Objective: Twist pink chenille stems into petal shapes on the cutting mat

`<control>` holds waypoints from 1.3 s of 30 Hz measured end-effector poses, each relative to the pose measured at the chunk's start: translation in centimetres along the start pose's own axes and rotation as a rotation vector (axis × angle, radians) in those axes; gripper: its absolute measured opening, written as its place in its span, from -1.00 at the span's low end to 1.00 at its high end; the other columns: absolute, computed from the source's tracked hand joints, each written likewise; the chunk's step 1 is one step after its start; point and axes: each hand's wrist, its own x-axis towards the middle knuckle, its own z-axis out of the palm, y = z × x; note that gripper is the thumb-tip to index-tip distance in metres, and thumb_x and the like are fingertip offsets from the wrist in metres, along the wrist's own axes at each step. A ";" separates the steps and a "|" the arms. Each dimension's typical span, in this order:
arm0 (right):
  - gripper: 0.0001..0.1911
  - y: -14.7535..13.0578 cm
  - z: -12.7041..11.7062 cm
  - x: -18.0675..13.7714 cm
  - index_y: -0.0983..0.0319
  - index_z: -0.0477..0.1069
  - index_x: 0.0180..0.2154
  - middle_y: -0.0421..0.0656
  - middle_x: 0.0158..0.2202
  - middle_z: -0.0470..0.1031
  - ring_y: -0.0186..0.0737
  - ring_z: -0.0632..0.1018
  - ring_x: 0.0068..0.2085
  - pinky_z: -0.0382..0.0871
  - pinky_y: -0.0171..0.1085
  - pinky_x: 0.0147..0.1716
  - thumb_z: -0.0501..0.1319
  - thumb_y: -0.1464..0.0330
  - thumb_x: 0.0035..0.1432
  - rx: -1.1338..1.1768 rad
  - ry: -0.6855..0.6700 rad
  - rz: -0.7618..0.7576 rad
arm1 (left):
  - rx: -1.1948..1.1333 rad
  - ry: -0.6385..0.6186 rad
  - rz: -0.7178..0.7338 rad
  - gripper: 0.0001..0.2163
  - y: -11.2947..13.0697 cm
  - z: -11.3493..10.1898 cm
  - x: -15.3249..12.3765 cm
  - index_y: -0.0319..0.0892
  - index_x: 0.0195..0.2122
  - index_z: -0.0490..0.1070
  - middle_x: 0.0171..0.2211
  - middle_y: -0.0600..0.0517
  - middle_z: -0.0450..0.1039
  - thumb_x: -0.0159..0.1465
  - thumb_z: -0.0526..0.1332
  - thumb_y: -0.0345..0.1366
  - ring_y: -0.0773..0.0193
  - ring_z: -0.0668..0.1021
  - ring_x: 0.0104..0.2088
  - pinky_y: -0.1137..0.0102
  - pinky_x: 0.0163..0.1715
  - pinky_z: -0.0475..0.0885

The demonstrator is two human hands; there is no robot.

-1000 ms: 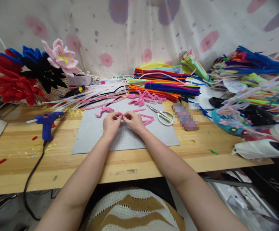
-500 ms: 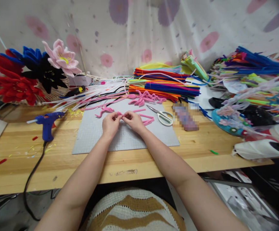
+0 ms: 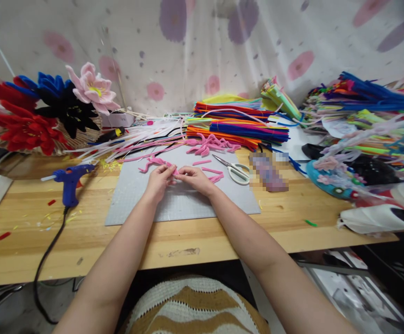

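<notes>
My left hand (image 3: 158,182) and my right hand (image 3: 197,178) meet over the grey cutting mat (image 3: 146,204), fingertips pinched together on a short pink pipe cleaner piece (image 3: 175,172). More bent pink pipe cleaner pieces (image 3: 211,144) lie at the mat's far edge. Another curled pink piece (image 3: 152,162) rests just beyond my left hand. White-handled scissors (image 3: 235,169) lie on the mat to the right of my right hand.
A blue glue gun (image 3: 70,178) stands left of the mat, its cord trailing off the wooden table (image 3: 83,232). Pipe cleaner flowers (image 3: 48,109) sit at the back left. Stacks of coloured pipe cleaners (image 3: 240,123) fill the back and right side.
Both hands stay together on the pink piece, having sunk slightly toward the mat. The view has tilted a little.
</notes>
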 end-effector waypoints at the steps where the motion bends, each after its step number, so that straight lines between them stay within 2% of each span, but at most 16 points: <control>1: -0.77 0.0 0.0 0.0 0.26 0.37 -0.50 -0.25 -0.45 0.37 -0.38 0.38 -0.36 0.25 -0.37 -0.28 0.23 0.21 -0.07 0.028 0.003 0.002 | 0.008 -0.024 -0.017 -0.68 0.0 0.0 -0.1 -0.24 -0.56 0.36 -0.67 0.16 0.24 -0.19 0.39 -0.13 0.51 0.31 -0.65 0.54 -0.64 0.32; 6: -0.79 -0.1 0.1 -0.1 0.27 0.40 -0.56 -0.25 -0.48 0.37 -0.39 0.38 -0.38 0.22 -0.35 -0.31 0.30 0.25 -0.15 0.216 0.000 -0.017 | -0.060 -0.147 -0.161 -0.68 0.2 0.4 -0.4 -0.27 -0.54 0.37 -0.69 0.16 0.26 -0.21 0.41 -0.17 0.52 0.32 -0.68 0.57 -0.67 0.33; 9: -0.81 -0.2 0.2 -0.2 0.27 0.40 -0.58 -0.25 -0.51 0.36 -0.40 0.37 -0.41 0.22 -0.35 -0.34 0.31 0.28 -0.17 0.256 0.045 -0.045 | -0.092 -0.114 -0.175 -0.68 0.2 0.9 -0.5 -0.27 -0.58 0.34 -0.69 0.16 0.27 -0.22 0.42 -0.20 0.52 0.32 -0.68 0.57 -0.67 0.34; 13: -0.80 -0.4 0.1 -0.3 0.27 0.38 -0.61 -0.27 -0.55 0.32 -0.41 0.35 -0.44 0.20 -0.36 -0.37 0.32 0.29 -0.18 0.244 0.089 -0.060 | -0.078 -0.064 -0.146 -0.67 -0.1 1.4 -0.4 -0.26 -0.64 0.29 -0.71 0.16 0.27 -0.24 0.43 -0.21 0.52 0.32 -0.68 0.56 -0.66 0.36; 21: -0.80 -0.2 -0.3 0.1 0.28 0.39 -0.58 -0.27 -0.53 0.35 -0.41 0.34 -0.43 0.18 -0.36 -0.36 0.29 0.27 -0.16 0.193 -0.023 0.002 | -0.107 -0.097 -0.138 -0.67 -0.1 0.8 -0.6 -0.28 -0.56 0.36 -0.69 0.15 0.28 -0.19 0.41 -0.17 0.51 0.34 -0.66 0.55 -0.63 0.39; 25: -0.81 0.1 -0.1 0.1 0.26 0.41 -0.60 -0.26 -0.54 0.34 -0.40 0.34 -0.44 0.17 -0.36 -0.38 0.29 0.27 -0.14 0.113 0.075 -0.059 | -0.111 -0.072 -0.124 -0.67 -0.6 1.0 -0.4 -0.27 -0.58 0.32 -0.71 0.18 0.23 -0.22 0.43 -0.20 0.53 0.32 -0.66 0.57 -0.63 0.38; 28: -0.82 0.2 0.1 -0.1 0.25 0.41 -0.61 -0.26 -0.56 0.32 -0.39 0.34 -0.45 0.18 -0.35 -0.38 0.28 0.28 -0.12 0.089 0.141 -0.111 | -0.126 -0.061 -0.170 -0.68 -0.5 1.3 -0.3 -0.27 -0.59 0.30 -0.71 0.19 0.21 -0.19 0.42 -0.22 0.54 0.29 -0.68 0.58 -0.66 0.35; 32: -0.79 0.3 0.2 -0.2 0.25 0.40 -0.61 -0.26 -0.57 0.31 -0.38 0.35 -0.45 0.20 -0.33 -0.37 0.27 0.26 -0.10 0.054 0.164 -0.147 | -0.111 -0.105 -0.238 -0.73 0.1 1.5 -0.5 -0.29 -0.55 0.34 -0.69 0.17 0.22 -0.12 0.40 -0.26 0.54 0.29 -0.68 0.58 -0.66 0.36; 39: -0.79 0.4 0.3 -0.2 0.24 0.41 -0.59 -0.24 -0.53 0.36 -0.37 0.39 -0.43 0.24 -0.32 -0.32 0.26 0.24 -0.06 0.077 0.169 -0.156 | -0.102 -0.108 -0.242 -0.80 0.0 1.7 -0.5 -0.30 -0.55 0.33 -0.70 0.18 0.18 0.01 0.32 -0.30 0.55 0.26 -0.70 0.57 -0.65 0.40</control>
